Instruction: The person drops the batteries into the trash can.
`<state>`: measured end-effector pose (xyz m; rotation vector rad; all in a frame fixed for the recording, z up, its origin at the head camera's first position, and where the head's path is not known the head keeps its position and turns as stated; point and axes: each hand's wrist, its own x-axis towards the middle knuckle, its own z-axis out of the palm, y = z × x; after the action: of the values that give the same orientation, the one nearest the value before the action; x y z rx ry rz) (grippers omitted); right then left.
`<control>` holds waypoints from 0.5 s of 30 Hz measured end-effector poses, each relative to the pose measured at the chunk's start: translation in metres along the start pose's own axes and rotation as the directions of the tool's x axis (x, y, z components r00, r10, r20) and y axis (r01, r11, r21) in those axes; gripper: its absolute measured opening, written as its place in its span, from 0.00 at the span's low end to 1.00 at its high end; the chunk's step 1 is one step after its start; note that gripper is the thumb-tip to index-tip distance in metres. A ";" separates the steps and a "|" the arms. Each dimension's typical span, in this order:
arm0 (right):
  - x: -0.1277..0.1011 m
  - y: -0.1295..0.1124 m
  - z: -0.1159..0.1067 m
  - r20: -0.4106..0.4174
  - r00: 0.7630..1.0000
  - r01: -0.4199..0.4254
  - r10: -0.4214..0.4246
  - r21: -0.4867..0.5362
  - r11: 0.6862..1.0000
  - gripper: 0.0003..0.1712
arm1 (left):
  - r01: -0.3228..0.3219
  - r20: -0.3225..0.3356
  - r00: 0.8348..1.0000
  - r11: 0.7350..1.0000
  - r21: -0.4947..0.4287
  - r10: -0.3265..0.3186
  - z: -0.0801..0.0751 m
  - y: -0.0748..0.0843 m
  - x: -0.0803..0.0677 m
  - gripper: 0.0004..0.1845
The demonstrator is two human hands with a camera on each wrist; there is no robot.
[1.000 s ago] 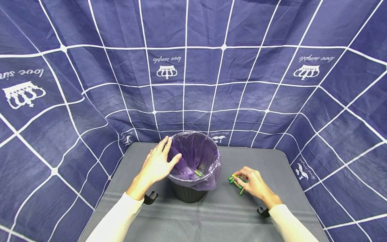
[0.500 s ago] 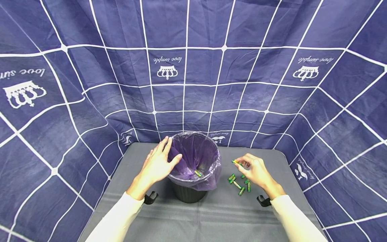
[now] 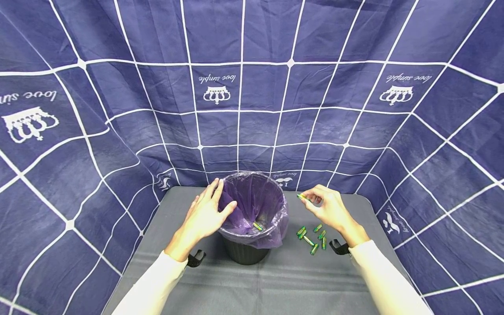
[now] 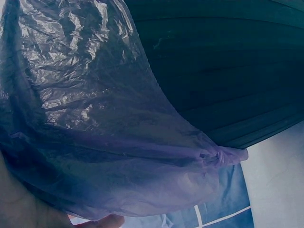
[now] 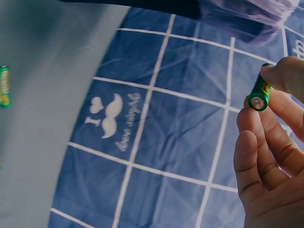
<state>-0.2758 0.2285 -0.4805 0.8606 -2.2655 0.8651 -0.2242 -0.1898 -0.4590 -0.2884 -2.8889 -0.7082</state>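
My right hand pinches a green-and-yellow AA-size battery between thumb and fingers, raised over the table to the right of the bin. Its flat metal end shows in the right wrist view. A dark ribbed trash bin lined with a purple plastic bag stands mid-table. At the bin's left rim rests my left hand, fingers extended and thumb spread over the opening. One battery lies inside the bin. In the left wrist view the liner hides most of that hand.
Several loose batteries lie on the grey table to the right of the bin. A blue curtain with white lines surrounds the table at the back and sides. Black straps sit by the wrists.
My right hand has picked a battery from the group and lifted it up and leftward, towards the bin. The other batteries now show uncovered. My left hand has stayed put.
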 end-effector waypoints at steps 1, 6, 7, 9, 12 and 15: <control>0.004 -0.002 -0.001 -0.001 1.000 0.007 -0.007 0.000 1.000 0.12 | 0.001 0.001 1.000 1.000 0.000 -0.001 0.000 0.000 0.000 0.51; 0.019 -0.008 -0.003 -0.011 0.999 0.045 -0.045 0.011 0.999 0.12 | 0.006 0.005 1.000 1.000 0.001 -0.006 -0.001 0.001 0.000 0.51; 0.021 -0.009 -0.003 -0.012 0.999 0.045 -0.045 0.018 0.999 0.11 | 0.009 0.008 1.000 1.000 0.001 -0.009 -0.001 0.001 0.000 0.51; 0.026 -0.012 -0.003 -0.014 0.999 0.039 -0.039 0.028 0.999 0.11 | 0.009 0.008 1.000 1.000 0.002 -0.009 -0.001 0.001 0.000 0.51; 0.031 -0.015 -0.002 -0.020 0.999 0.026 -0.026 0.032 0.999 0.10 | 0.008 0.007 1.000 1.000 0.002 -0.008 -0.001 0.001 0.000 0.51; 0.037 -0.020 -0.002 -0.029 0.999 0.013 -0.012 0.037 0.999 0.10 | 0.007 0.009 1.000 1.000 0.003 -0.007 -0.001 0.001 -0.001 0.51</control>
<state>-0.2847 0.2050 -0.4466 0.8725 -2.2230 0.9110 -0.2230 -0.1889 -0.4581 -0.2819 -2.9008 -0.7050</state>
